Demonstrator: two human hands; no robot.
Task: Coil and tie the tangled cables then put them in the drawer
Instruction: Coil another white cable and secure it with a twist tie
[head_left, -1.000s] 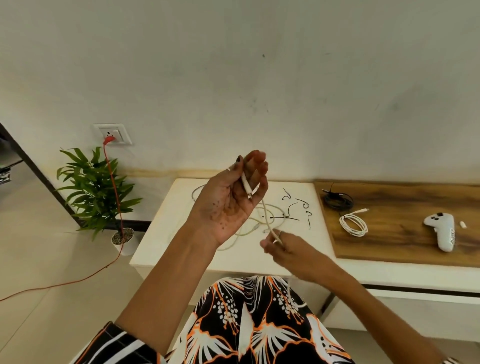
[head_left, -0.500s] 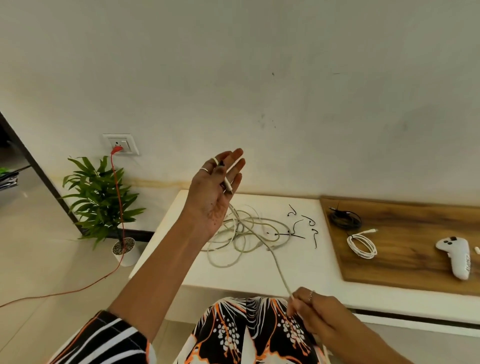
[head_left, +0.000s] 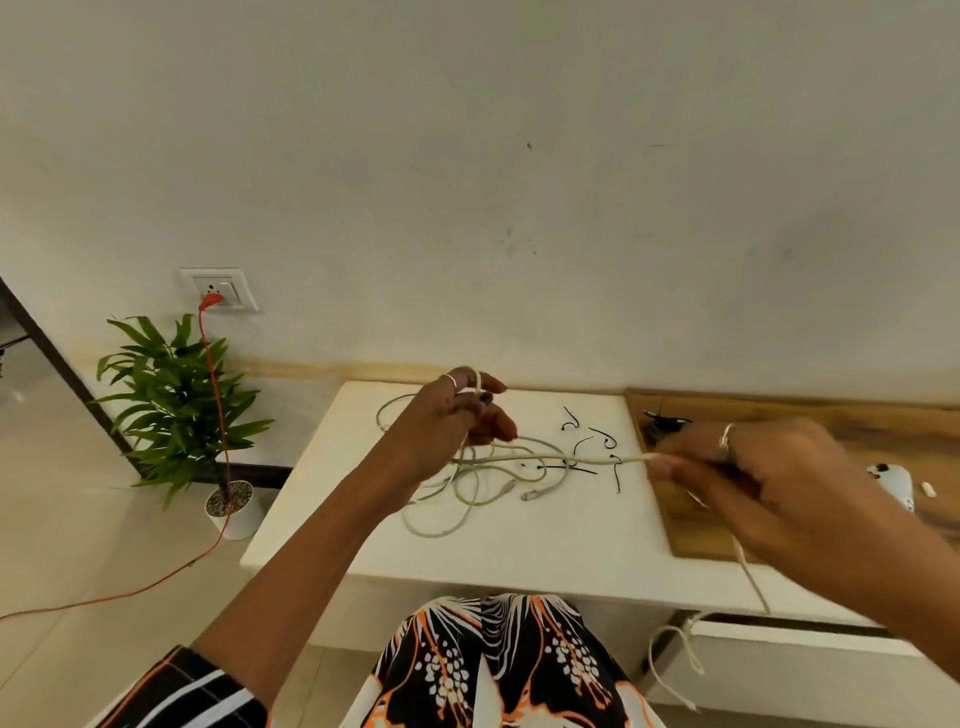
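From the head view, the left hand (head_left: 457, 421) sits at centre frame above the counter (head_left: 519, 540), fingers curled round one end of the pale cable (head_left: 571, 459). The right hand (head_left: 769, 483), blurred at right of centre, pinches the same cable further along. Between them the strand runs taut, its long axis left to right across the frame. The rest of the cable lies in a loose tangle (head_left: 467, 488) on the counter just below the left hand, and a tail hangs down at the lower right. Black ties (head_left: 602, 439) lie between the hands. The next loop likely goes toward the left hand.
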